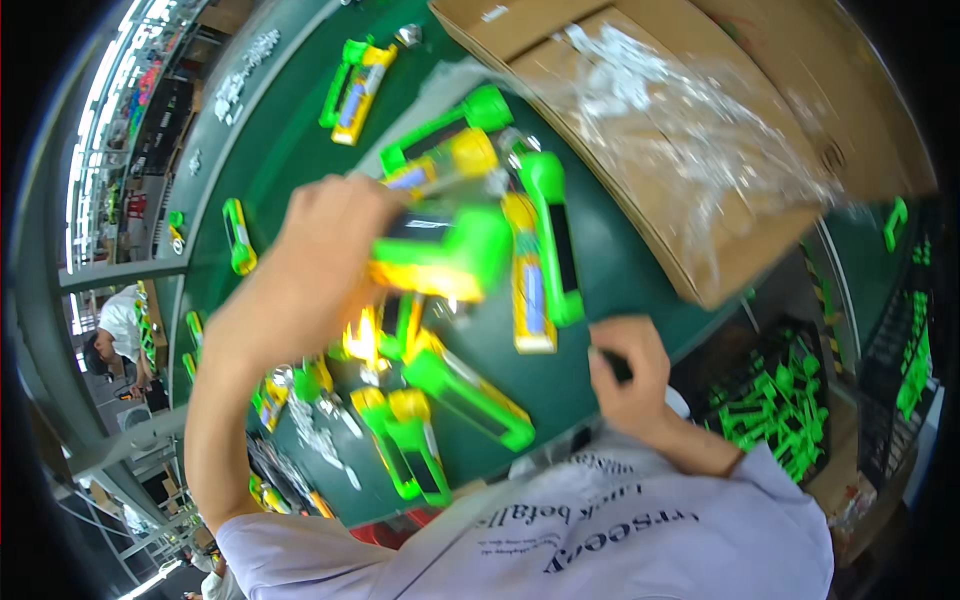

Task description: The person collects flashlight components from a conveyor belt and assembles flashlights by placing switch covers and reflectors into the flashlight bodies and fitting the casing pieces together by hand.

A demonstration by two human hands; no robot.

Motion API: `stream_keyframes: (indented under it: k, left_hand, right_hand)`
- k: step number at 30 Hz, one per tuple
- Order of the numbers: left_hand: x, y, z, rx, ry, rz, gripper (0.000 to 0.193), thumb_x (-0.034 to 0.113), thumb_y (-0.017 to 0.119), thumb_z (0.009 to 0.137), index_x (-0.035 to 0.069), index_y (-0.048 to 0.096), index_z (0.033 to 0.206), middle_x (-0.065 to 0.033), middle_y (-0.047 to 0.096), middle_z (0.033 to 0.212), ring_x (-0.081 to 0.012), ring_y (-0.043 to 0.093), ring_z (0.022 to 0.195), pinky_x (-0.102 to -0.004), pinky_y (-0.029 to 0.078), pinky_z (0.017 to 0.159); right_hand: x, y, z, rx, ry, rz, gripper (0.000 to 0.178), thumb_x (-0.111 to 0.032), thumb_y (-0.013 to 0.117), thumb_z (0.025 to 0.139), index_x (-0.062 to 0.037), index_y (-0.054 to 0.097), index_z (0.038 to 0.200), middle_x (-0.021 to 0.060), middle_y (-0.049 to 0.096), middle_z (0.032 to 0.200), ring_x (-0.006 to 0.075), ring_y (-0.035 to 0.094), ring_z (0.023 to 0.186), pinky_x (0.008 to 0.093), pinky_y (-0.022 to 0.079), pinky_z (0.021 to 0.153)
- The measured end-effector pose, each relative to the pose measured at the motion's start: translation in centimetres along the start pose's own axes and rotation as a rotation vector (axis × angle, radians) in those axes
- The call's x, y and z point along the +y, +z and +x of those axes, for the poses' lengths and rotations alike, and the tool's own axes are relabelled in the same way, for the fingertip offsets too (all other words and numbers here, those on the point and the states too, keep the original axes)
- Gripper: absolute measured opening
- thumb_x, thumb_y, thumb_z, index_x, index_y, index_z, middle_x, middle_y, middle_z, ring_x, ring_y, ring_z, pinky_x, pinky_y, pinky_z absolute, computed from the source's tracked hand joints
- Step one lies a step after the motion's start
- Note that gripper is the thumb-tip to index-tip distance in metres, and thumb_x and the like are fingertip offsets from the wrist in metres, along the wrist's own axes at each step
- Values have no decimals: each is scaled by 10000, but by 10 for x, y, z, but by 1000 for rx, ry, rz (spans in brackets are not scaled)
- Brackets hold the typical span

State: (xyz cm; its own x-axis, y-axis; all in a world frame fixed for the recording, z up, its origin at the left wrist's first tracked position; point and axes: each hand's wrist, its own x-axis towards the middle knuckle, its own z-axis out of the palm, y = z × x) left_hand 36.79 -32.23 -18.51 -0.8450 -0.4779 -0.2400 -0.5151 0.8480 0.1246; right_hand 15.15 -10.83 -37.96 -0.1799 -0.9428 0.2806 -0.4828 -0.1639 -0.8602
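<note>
My left hand (335,235) is wrapped around a green-and-yellow flashlight (450,245) with a dark panel on its side. Motion blurs this flashlight, and a warm glow shows along its yellow edge. My right hand (635,365) is curled at the table's right edge; something dark shows between its fingers, too unclear to name. Just left of that hand lie a yellow flashlight (530,285) and a green one (555,240), side by side. Nearer my body rests another green flashlight (465,395). A bright light (365,340) shines below my left wrist.
An open cardboard box (690,235) with clear plastic film (690,130) stands at the far right. More flashlights are scattered over the green table (290,150). A dark crate of green parts (780,405) sits low on the right. A metal rail (120,275) runs along the left.
</note>
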Motion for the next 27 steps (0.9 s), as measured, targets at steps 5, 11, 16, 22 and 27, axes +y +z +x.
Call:
stream_keyframes:
  k: [5, 11, 16, 22, 27]
  left_hand:
    - [143, 33, -41, 36, 205, 54, 575, 99, 696, 681, 22, 496, 1215, -120, 503, 1068, -290, 514, 1036, -490, 377, 1010]
    - [194, 65, -69, 83, 113, 139, 713, 130, 703, 702, 86, 446, 1366, -162, 452, 1336, -314, 419, 1286, -523, 304, 1090]
    - [225, 75, -88, 235, -165, -231, 641, 61, 697, 743, 54, 488, 1349, -197, 522, 1295, -333, 537, 1164, -444, 422, 980]
    - [262, 118, -75, 567, -671, -361, 666, 215, 819, 727, 25, 516, 1290, -181, 661, 981, -251, 661, 714, -334, 532, 631]
    - [260, 122, -83, 695, -873, -1059, 648, 3, 737, 759, -13, 455, 1343, -156, 665, 983, -85, 627, 657, -221, 496, 563]
  right_hand:
    - [-49, -3, 7, -643, 1058, 1755, 469, -412, 406, 1003, -2, 538, 1188, 166, 645, 1047, 314, 659, 936, 420, 575, 695]
    - [-61, -7, -33, -733, 1011, 2003, 541, -510, 328, 1006, -66, 475, 1277, 228, 631, 1006, 391, 686, 838, 427, 591, 470]
    - [-61, 1, -52, -414, 1049, 1656, 322, -319, 451, 1021, -86, 541, 1224, 56, 634, 1026, 142, 653, 843, 260, 539, 718]
    - [-82, 7, -54, -300, 735, 1317, 362, -312, 392, 1047, -63, 489, 1292, 16, 587, 1106, 64, 555, 1006, 224, 448, 877]
    - [-68, 15, -62, -442, 669, 1359, 376, -350, 330, 1058, -68, 499, 1242, 11, 577, 1043, 60, 566, 919, 228, 485, 800]
